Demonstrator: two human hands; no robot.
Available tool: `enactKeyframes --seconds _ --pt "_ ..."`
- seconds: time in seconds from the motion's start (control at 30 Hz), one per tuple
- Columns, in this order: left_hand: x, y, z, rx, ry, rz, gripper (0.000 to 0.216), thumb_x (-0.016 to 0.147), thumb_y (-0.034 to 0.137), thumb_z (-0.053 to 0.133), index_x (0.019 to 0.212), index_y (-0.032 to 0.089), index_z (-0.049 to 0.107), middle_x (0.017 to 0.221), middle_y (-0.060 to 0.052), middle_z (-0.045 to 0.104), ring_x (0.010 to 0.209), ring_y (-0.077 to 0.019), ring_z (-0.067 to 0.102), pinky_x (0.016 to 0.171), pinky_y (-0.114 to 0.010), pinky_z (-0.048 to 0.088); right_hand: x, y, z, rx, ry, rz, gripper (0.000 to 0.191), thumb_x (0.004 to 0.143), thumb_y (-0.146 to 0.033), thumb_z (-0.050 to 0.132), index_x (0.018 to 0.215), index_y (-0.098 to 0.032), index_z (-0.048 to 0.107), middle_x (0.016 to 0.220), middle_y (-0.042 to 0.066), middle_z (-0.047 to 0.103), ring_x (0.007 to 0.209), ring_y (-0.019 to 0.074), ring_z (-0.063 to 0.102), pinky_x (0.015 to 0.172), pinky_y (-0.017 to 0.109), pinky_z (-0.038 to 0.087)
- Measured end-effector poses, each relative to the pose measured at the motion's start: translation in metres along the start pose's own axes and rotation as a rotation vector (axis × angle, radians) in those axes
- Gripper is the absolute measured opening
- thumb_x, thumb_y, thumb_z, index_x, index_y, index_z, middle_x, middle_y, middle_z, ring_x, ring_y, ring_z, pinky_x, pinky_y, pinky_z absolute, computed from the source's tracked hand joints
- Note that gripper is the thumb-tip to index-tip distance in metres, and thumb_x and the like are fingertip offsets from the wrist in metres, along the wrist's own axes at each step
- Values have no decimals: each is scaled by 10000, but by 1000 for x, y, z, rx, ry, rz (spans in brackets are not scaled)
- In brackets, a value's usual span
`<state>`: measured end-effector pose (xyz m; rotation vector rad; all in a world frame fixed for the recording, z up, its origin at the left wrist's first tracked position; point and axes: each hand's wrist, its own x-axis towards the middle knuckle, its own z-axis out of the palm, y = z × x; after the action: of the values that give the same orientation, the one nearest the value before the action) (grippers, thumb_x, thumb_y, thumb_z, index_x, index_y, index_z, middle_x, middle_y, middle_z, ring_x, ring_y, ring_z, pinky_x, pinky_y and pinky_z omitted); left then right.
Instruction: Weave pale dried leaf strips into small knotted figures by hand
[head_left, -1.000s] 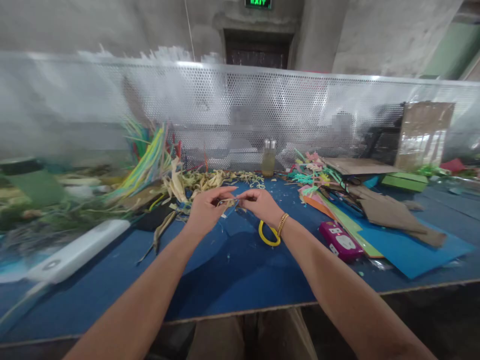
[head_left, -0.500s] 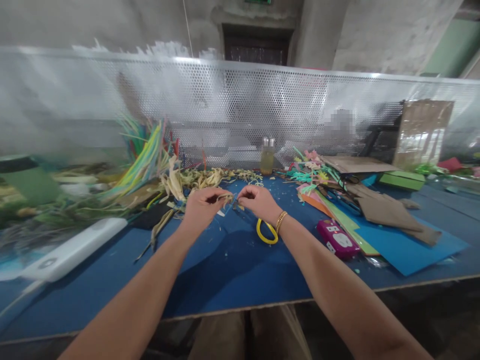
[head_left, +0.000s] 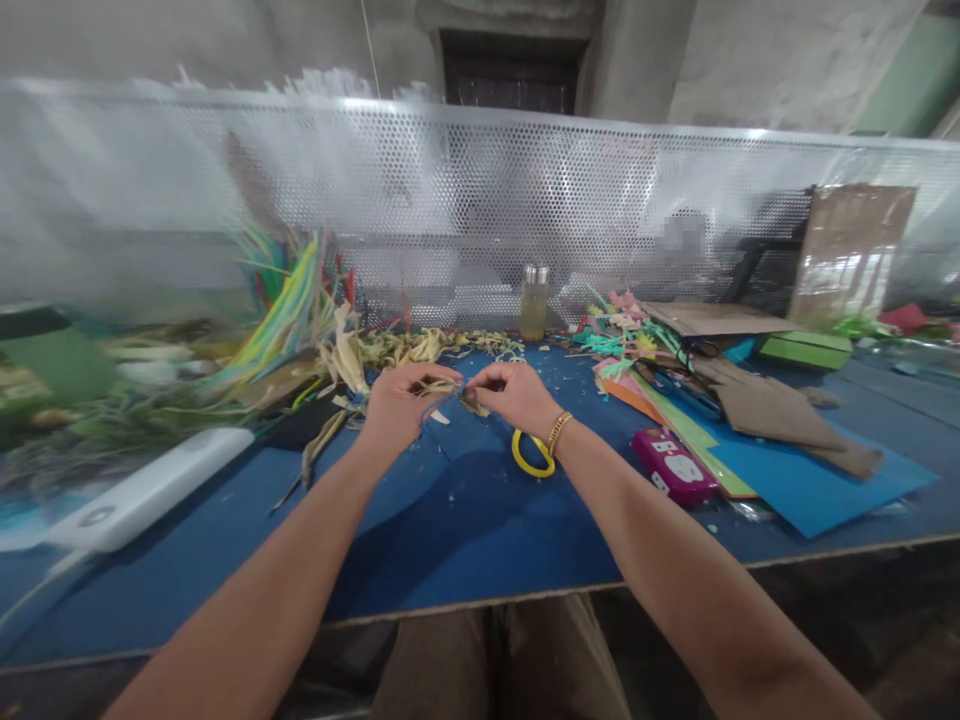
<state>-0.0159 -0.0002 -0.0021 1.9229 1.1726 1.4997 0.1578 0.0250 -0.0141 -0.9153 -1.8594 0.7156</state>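
Note:
My left hand [head_left: 403, 402] pinches a small bunch of dried husk strips [head_left: 435, 386] between thumb and fingers, over the middle of the blue table. Close beside it, my right hand [head_left: 517, 394] has its fingertips pressed together at the end of the bunch. A thin blue strand [head_left: 427, 416] loops below the left fingers and runs up towards the right fingertips. The fingers partly hide where strand and husk meet. A yellow loop [head_left: 533, 466], resembling a scissors handle, lies beside my right wrist.
Pale dried husks [head_left: 420, 345] lie behind my hands. Left are colourful stems [head_left: 289, 305] and a white power strip [head_left: 154, 490]. A bottle [head_left: 534, 305] stands before the perforated metal screen [head_left: 480, 180]. Right are a purple box [head_left: 673, 467], blue paper [head_left: 810, 490] and brown cardboard [head_left: 780, 410].
The blue strand stood upright between my hands; now it loops down under my left fingers. My right hand has shifted slightly left, closer to the husk bunch.

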Motion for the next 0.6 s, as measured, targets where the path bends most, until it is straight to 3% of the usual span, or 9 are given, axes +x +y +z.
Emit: enactKeyframes --seconds 0.2,0.33,0.47,0.6 --pt "3 -11 -2 -9 25 -29 158 636 292 702 722 161 718 670 -28 682 619 -156 592 556 -245 435 1 -6 -13 -4 53 -56 91 715 -224 643 659 -153 641 634 -4 603 581 90 487 588 237 378" --pt "8 -19 -6 30 -55 -12 157 656 314 701 696 165 671 669 -14 652 610 -135 561 582 -247 426 4 -8 -24 67 106 -51 98 680 -238 663 639 -161 616 661 -8 596 636 104 498 649 255 396" --pt "10 -24 -8 45 -216 -24 147 696 297 674 671 169 604 641 9 599 603 -112 523 577 -230 407 5 -8 -17 378 86 183 93 673 -213 618 647 -168 541 776 10 635 640 96 507 600 238 386" --pt "6 -25 -4 -83 -231 -149 141 723 283 656 686 173 575 590 27 545 524 -88 446 497 -205 348 3 -10 -1 756 -3 400 98 738 -205 532 708 -188 441 769 15 633 584 91 519 500 209 344"
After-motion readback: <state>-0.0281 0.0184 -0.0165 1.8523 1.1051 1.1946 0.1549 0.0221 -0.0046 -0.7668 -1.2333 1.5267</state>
